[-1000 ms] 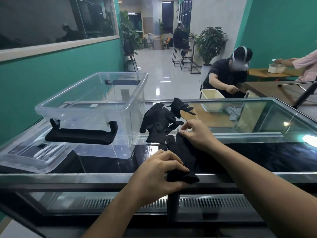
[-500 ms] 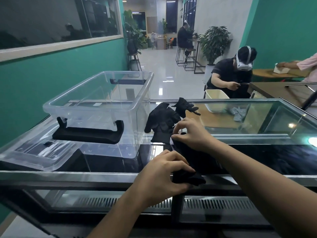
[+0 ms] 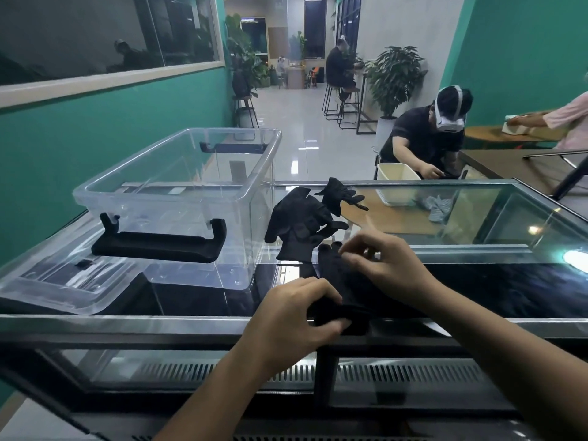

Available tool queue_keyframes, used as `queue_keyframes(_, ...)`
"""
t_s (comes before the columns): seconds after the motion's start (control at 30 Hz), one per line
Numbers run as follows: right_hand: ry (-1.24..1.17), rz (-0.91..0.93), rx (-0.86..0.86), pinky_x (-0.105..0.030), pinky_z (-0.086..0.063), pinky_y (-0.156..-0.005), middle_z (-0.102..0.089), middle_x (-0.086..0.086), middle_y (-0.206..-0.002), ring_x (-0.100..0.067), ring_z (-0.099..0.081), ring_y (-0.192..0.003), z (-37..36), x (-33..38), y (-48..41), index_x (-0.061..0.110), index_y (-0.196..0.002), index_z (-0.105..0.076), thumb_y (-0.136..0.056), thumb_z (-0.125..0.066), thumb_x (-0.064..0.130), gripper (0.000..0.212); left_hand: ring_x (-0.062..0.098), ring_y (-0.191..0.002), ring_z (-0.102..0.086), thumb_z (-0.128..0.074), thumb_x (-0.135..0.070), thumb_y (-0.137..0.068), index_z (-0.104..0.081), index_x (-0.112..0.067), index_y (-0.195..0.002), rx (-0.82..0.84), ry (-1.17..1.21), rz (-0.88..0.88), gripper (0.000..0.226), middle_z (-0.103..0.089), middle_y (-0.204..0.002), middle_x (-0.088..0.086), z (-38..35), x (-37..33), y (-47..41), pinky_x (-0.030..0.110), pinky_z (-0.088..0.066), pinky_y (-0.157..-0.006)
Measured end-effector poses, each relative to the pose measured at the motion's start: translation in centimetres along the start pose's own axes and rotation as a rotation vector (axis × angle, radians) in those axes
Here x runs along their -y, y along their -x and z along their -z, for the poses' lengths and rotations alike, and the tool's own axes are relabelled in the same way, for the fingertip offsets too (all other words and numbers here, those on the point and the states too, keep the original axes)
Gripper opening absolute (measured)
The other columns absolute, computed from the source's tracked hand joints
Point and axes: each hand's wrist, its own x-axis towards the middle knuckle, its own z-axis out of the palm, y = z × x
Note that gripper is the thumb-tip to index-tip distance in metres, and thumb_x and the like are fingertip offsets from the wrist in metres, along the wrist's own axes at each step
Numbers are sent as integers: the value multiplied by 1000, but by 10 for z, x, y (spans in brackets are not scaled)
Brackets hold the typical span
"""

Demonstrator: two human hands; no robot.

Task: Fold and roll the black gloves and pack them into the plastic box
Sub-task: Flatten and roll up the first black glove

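Observation:
A black glove (image 3: 345, 283) lies flat on the glass counter top, cuff toward me. My left hand (image 3: 294, 316) pinches its cuff end at the counter's near edge. My right hand (image 3: 381, 265) rests on the glove's finger end, thumb and forefinger closed on the fabric. Behind them a loose pile of black gloves (image 3: 305, 222) lies on the glass. The clear plastic box (image 3: 241, 183) with black handles stands open at the left of the pile, and nothing shows inside it.
The box's clear lid (image 3: 60, 281) lies under and beside it at the left. The counter is a glass case with a metal frame (image 3: 127, 323). Beyond it a seated person in a headset (image 3: 426, 138) works at a wooden table with a cream bin (image 3: 396, 183).
My right hand has slid slightly right along the glove's finger end. My left hand keeps its hold on the cuff. The view shifted a little to the left.

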Motion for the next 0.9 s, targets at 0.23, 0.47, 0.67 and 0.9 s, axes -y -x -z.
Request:
queue_keyframes(0.23, -157, -11, 208, -32, -57, -80, -76, 6, -96, -14, -72, -89, 16, 28, 51, 27, -110, -76, -96, -77, 36, 16, 5, -78, -73, -77, -41, -94, -71, -34, -111, -46, 2, 56, 19, -76, -86, -13, 0, -1, -8, 36, -61, -72)
queue_keyframes(0.47, -33, 30, 63, -34, -58, -71, -75, 13, -87, -9, -71, -76, 4, 11, 49, 29, -108, -73, -96, -78, 18, 17, 3, -76, -70, -82, -40, -92, -70, -38, -108, -101, -34, 132, 20, -74, -84, -14, 2, 3, -31, 22, -54, -69)
queue_keyframes(0.67, 26, -79, -18, -21, -47, -62, -70, 9, -75, -7, -61, -66, 2, 9, 49, 27, -91, -70, -92, -81, 20, 13, 2, -73, -75, -89, -28, -90, -74, -27, -105, -122, 144, 179, 21, -76, -85, -8, 1, 3, -38, 13, -55, -67)
queue_keyframes(0.9, 178, -75, -108, -9, -42, -70, -62, 13, -88, -5, -60, -79, -3, 10, 49, 24, -101, -67, -85, -86, 24, 25, 13, -77, -64, -91, -19, -85, -69, -29, -100, -216, -71, 80, 28, -63, -93, -14, -4, 7, -38, 18, -51, -70)
